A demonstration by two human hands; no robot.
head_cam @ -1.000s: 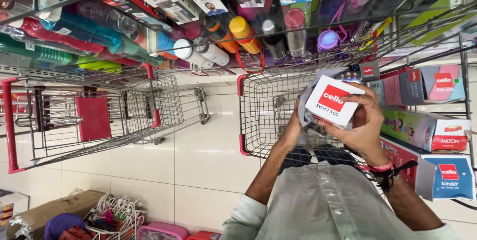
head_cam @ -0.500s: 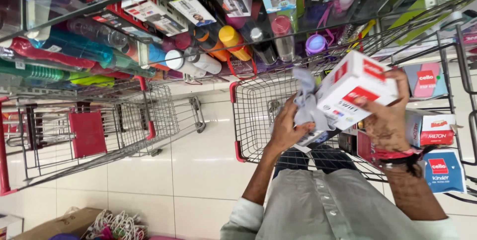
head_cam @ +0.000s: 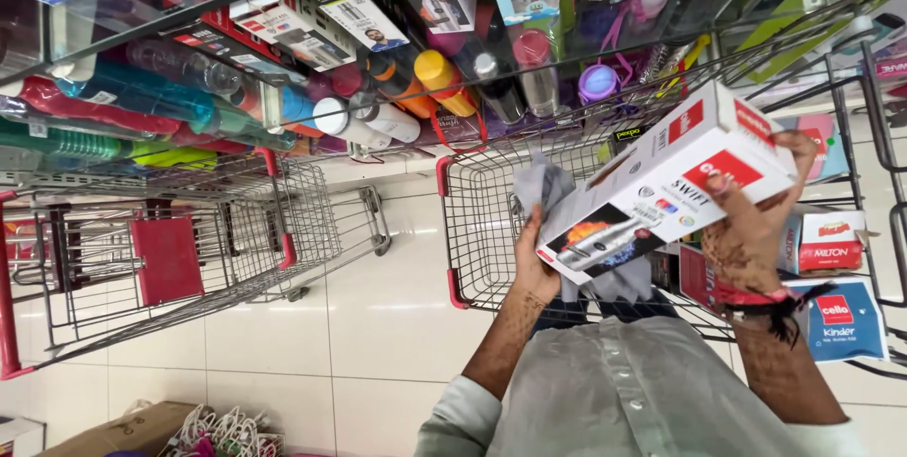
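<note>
I hold a white and red flask box [head_cam: 661, 183] tilted over a wire shopping cart [head_cam: 477, 230]. My right hand [head_cam: 751, 221] grips the box at its upper right end. My left hand [head_cam: 534, 263] supports its lower left corner and also clutches a grey cloth [head_cam: 543, 183] that sticks up behind the box. A red thread band circles my right wrist. My grey shirt fills the lower middle of the view.
A second wire cart with red trim [head_cam: 170, 258] stands to the left on white floor tiles. Glass shelves above carry coloured bottles [head_cam: 439, 74] and boxed flasks [head_cam: 331, 13]. More boxed goods [head_cam: 831, 315] sit at the right. A cardboard carton [head_cam: 123, 429] lies bottom left.
The box has been lifted and turned from face-on to a long tilted position, moving up and right. The grey cloth now shows in my left hand.
</note>
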